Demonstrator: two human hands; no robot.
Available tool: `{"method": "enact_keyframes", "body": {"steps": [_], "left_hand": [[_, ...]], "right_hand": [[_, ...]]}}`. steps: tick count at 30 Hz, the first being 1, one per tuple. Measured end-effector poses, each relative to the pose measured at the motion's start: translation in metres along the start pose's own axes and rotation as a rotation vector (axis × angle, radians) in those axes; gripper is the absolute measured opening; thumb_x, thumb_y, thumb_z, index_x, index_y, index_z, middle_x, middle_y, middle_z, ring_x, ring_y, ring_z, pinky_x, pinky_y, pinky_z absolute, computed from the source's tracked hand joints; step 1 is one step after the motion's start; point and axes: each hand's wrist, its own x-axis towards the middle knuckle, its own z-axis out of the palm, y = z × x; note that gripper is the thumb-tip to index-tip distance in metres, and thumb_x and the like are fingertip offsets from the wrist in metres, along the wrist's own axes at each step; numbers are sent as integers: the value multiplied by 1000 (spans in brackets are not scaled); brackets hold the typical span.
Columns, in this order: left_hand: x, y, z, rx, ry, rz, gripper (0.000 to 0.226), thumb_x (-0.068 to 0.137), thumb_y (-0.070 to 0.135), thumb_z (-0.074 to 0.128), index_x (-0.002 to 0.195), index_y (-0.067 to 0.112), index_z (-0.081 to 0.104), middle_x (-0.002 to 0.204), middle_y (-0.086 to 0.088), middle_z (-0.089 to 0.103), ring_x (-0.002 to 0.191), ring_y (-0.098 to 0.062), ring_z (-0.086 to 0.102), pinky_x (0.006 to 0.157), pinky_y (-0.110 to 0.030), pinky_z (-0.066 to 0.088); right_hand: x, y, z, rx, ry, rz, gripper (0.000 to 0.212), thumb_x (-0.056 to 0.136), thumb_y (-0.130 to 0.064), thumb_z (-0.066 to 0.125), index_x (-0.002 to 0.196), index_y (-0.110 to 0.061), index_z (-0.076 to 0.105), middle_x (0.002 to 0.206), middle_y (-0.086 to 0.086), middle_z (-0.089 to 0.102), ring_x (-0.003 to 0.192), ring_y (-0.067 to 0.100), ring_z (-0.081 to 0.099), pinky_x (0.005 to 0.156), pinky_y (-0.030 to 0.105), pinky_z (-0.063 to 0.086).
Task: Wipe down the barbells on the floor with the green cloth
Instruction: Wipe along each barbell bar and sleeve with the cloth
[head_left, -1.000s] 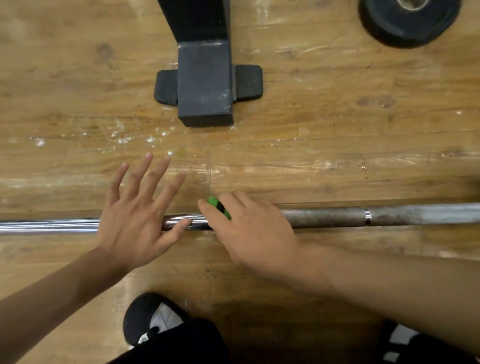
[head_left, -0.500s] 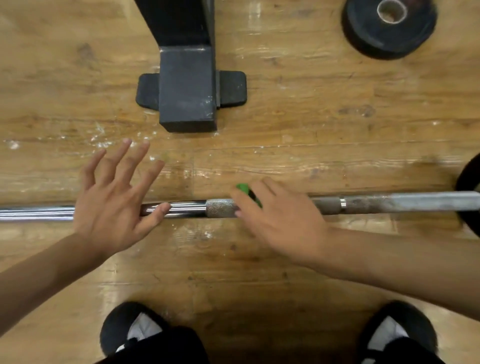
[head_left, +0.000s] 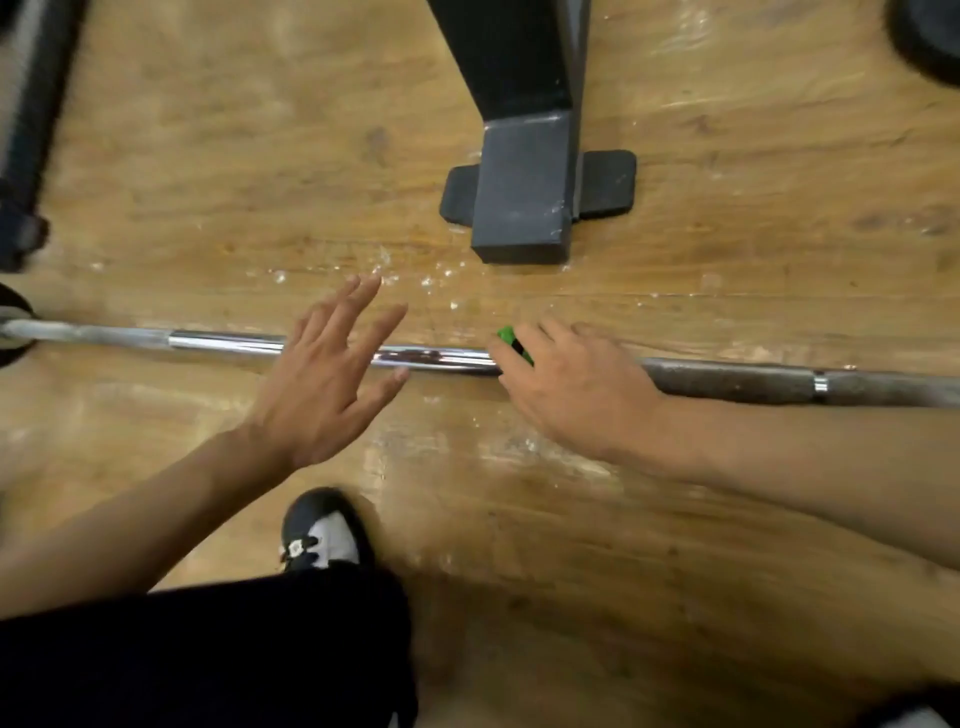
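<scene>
Long steel barbell (head_left: 228, 343) lies on the worn wooden floor (head_left: 727, 260), running from nine o'clock to three o'clock across the middle of our view; its left stretch is bright chrome, its right stretch dull and dark with one thin shiny ring. Our right hand (head_left: 576, 384), just right of centre, is curled over the shaft and grips the small green cloth (head_left: 514, 345) against it; only a corner of the cloth peeps out past the fingertips. Our left hand (head_left: 322, 384), just left of centre, has its fingers straight and spread, holding nothing; it is over the chrome, though we cannot tell whether it touches.

Half a second ago the cloth sat further toward three o'clock on the rough section, with bare knurling showing on its left; now it is back where the chrome meets the dark metal, much as a second ago. We read that as one to-and-fro stroke done; we judge this patch is being scrubbed, with the length toward three o'clock still to cover.

At twelve o'clock stands a black metal rack foot (head_left: 524, 208); a black weight plate (head_left: 930, 41) shows at two o'clock; our black-and-white shoe (head_left: 322, 535) is at seven o'clock.
</scene>
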Motion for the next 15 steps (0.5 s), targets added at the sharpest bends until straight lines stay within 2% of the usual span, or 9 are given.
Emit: {"method": "enact_keyframes", "body": {"steps": [3, 5, 7, 10, 13, 15], "left_hand": [[-30, -10, -6, 26, -11, -7, 70, 108, 61, 26, 157, 15, 44, 169, -17, 28, 157, -36, 23, 119, -60, 31], [-42, -25, -4, 65, -23, 34, 70, 108, 61, 25, 157, 16, 45, 169, -17, 28, 157, -37, 25, 119, -59, 33], [-45, -44, 2, 72, -31, 19, 70, 107, 62, 25, 158, 18, 42, 169, -16, 27, 157, -36, 24, 120, -58, 33], [-47, -69, 13, 51, -34, -53, 73, 107, 65, 21, 160, 19, 38, 170, -17, 24, 158, -36, 22, 120, -56, 31], [-42, -98, 25, 36, -10, -81, 77, 105, 68, 14, 164, 21, 31, 172, -17, 20, 159, -35, 16, 121, -56, 29], [-38, -118, 31, 5, -5, -100, 78, 105, 68, 13, 165, 21, 27, 172, -17, 18, 160, -35, 14, 122, -55, 27]], "right_hand": [[-1, 4, -5, 33, -40, -35, 46, 103, -30, 46, 141, -5, 53, 113, 18, 62, 93, 33, 59, 70, 44, 53], [-1, 5, -9, 47, -51, -11, 49, 100, -32, 41, 140, -5, 50, 114, 16, 60, 95, 33, 58, 71, 42, 53], [1, 6, -12, 134, -29, 47, 51, 91, -31, 42, 132, -2, 51, 114, 17, 58, 93, 34, 57, 69, 38, 49], [0, 4, -14, 133, -25, 115, 47, 88, -25, 45, 126, 1, 51, 126, 24, 52, 102, 38, 51, 72, 41, 51], [-1, 2, -16, -1, -55, 171, 41, 95, -20, 54, 132, -2, 55, 133, 27, 51, 109, 41, 48, 82, 49, 53], [-3, -2, -17, -67, -91, 197, 42, 102, -21, 49, 140, -4, 53, 133, 28, 52, 108, 44, 49, 89, 55, 51]]}}
